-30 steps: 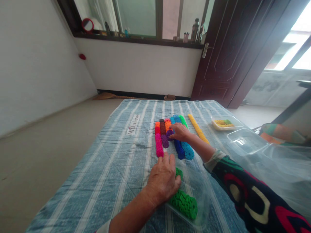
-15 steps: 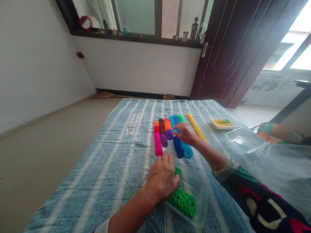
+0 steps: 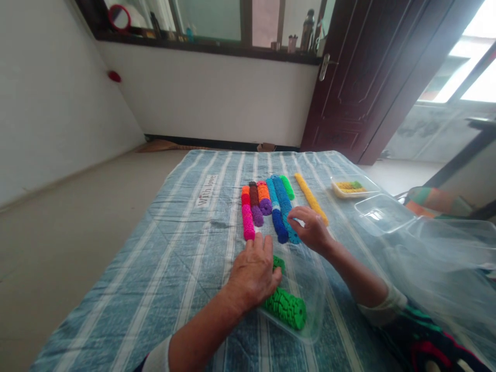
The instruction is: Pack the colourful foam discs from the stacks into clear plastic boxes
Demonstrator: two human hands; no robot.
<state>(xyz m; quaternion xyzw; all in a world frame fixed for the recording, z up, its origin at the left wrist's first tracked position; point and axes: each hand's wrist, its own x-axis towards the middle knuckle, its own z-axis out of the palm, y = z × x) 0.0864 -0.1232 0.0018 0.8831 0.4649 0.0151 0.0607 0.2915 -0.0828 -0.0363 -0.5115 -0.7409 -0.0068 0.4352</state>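
Observation:
My left hand [image 3: 253,271] lies with fingers stretched out over a clear plastic box [image 3: 313,330], its fingertips at the near end of a pink stack of notched discs [image 3: 248,222]. Partly under that hand, the box holds stacks of green notched discs [image 3: 289,309]. My right hand [image 3: 312,227] is closed in a pinch beside the long light-blue disc stack [image 3: 282,194], covering part of its near end. What its fingertips hold, if anything, is hidden. Left of it lie a dark-blue stack [image 3: 279,227], an orange-and-purple stack [image 3: 264,196] and a brown-and-purple stack [image 3: 255,204].
A short bright-green stack [image 3: 287,187] and a long yellow stack [image 3: 310,199] lie farther right. A clear box with yellow pieces [image 3: 351,191] and a clear container [image 3: 383,214] stand at the right edge. A striped cloth [image 3: 186,248] covers the surface.
My right hand has drawn back toward me and to the right from the middle of the blue stacks to the light-blue stack's near end. My left hand stays over the box.

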